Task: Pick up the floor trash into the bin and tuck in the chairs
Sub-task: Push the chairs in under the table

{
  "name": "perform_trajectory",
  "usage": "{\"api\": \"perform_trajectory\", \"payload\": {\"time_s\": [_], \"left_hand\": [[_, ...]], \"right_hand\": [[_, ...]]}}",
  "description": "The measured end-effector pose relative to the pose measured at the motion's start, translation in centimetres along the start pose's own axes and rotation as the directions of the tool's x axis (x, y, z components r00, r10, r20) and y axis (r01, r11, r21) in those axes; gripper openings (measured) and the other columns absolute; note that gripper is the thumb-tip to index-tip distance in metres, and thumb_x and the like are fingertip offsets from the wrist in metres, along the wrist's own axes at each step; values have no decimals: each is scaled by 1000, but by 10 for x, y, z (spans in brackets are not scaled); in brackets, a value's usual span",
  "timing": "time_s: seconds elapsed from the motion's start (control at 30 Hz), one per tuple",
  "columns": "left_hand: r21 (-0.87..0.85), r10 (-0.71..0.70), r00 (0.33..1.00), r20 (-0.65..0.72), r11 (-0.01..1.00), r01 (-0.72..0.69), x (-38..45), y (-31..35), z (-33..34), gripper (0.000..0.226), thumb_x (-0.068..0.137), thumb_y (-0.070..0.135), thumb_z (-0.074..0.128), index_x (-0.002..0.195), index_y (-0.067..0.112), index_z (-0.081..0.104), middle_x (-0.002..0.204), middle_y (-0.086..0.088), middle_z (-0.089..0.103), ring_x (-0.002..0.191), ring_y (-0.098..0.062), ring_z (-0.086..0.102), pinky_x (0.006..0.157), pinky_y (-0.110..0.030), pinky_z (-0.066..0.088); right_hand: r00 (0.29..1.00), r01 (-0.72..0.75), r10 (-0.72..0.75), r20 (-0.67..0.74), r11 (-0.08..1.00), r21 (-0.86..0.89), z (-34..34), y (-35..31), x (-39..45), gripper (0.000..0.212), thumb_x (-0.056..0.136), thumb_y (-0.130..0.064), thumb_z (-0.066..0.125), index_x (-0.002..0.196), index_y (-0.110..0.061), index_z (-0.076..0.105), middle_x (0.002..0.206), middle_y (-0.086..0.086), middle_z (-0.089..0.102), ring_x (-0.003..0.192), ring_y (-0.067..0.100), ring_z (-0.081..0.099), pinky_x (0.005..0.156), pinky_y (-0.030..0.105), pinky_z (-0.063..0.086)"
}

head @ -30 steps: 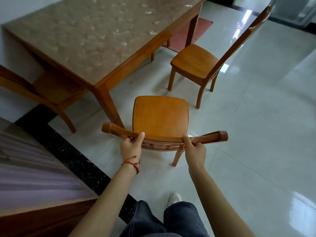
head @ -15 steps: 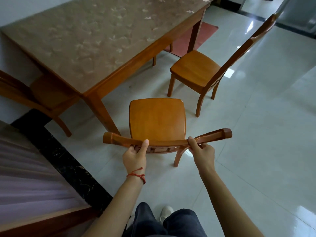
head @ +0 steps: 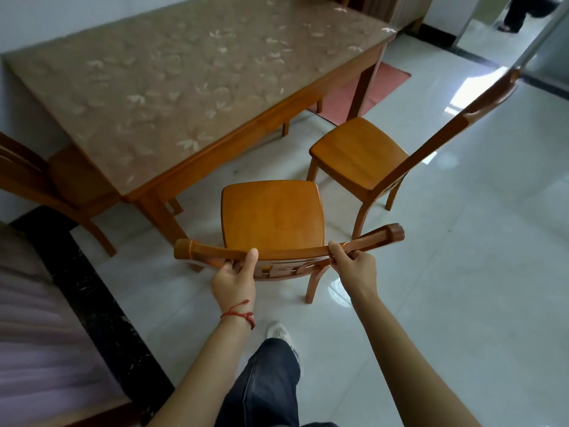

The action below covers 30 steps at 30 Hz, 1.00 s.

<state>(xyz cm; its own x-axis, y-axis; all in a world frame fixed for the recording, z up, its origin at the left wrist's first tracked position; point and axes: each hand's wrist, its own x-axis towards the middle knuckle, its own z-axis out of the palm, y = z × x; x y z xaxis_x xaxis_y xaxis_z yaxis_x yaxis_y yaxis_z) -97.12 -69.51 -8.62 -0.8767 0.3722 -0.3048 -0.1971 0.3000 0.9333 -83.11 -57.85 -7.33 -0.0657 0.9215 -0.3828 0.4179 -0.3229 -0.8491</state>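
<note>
An orange wooden chair point(head: 271, 217) stands in front of me, its seat facing the long wooden table point(head: 191, 87). My left hand point(head: 235, 277) grips the left part of its curved top rail, thumb on top. My right hand point(head: 354, 266) grips the rail's right part. The seat's front edge lies near the table's near corner leg, outside the table. A second chair point(head: 360, 155) stands farther right, pulled out from the table's long side. A third chair point(head: 61, 183) sits at the table's left end, partly under it. No trash or bin is in view.
A red mat point(head: 369, 87) lies under the table's far end. A dark stone strip point(head: 92, 303) and a wooden-edged step point(head: 37, 349) run along the left. Glossy white tiles point(head: 477, 272) stretch to the right. A person's legs point(head: 517, 13) stand in the far doorway.
The chair I hold has slid forward and to the right along the table's corner, and I have stepped after it. Both hands keep their grip on the top rail.
</note>
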Motion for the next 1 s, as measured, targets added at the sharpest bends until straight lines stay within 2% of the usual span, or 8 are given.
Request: {"api": "perform_trajectory", "payload": {"time_s": [0.27,0.4,0.63,0.73,0.87,0.93,1.0], "left_hand": [[-30,-17,995,-93,999,14,35,23,69,28,80,36,69,79,8,67,77,-4,69,81,-22,65,79,-40,52],[-41,-16,988,-151,999,10,42,39,98,30,81,30,68,83,1,68,80,-10,68,81,-23,63,77,-34,50],[-116,-76,970,-230,992,50,49,56,147,20,80,27,69,67,15,62,69,-3,65,74,-21,63,76,-39,52],[-188,-130,948,-291,979,76,52,62,170,16,78,28,72,67,20,64,72,-1,66,79,-24,64,79,-43,52],[-260,-185,908,-376,961,88,54,73,199,15,76,28,74,66,22,63,70,-1,65,79,-26,64,81,-48,52],[-304,-211,892,-401,949,88,57,79,215,16,77,25,73,65,21,62,67,-2,63,75,-25,62,81,-49,52],[-322,-223,885,-409,943,89,61,84,229,13,77,26,73,68,22,64,71,-2,65,79,-26,64,82,-48,52]], "right_hand": [[995,-6,11,96,998,-60,-5,-39,89,31,87,-37,59,95,-7,65,91,6,68,83,24,65,84,39,53],[993,1,7,118,998,-68,-10,-53,123,31,86,-39,60,91,-9,64,88,4,67,79,22,65,78,34,53],[976,69,-52,211,995,-73,-23,-71,175,32,87,-38,59,94,-8,64,87,4,68,80,22,65,73,29,52],[961,127,-100,259,988,-89,-30,-81,197,32,87,-37,58,92,-7,65,83,4,69,77,18,65,71,28,52],[931,185,-144,336,978,-93,-39,-91,224,31,88,-36,57,86,-7,65,75,3,67,70,14,63,56,18,42],[920,192,-145,363,976,-97,-41,-97,240,32,88,-37,57,89,-6,65,76,3,67,69,13,63,54,16,40],[912,190,-139,387,977,-96,-41,-104,257,34,88,-38,57,94,-5,65,82,5,69,71,12,63,54,15,39]]}}
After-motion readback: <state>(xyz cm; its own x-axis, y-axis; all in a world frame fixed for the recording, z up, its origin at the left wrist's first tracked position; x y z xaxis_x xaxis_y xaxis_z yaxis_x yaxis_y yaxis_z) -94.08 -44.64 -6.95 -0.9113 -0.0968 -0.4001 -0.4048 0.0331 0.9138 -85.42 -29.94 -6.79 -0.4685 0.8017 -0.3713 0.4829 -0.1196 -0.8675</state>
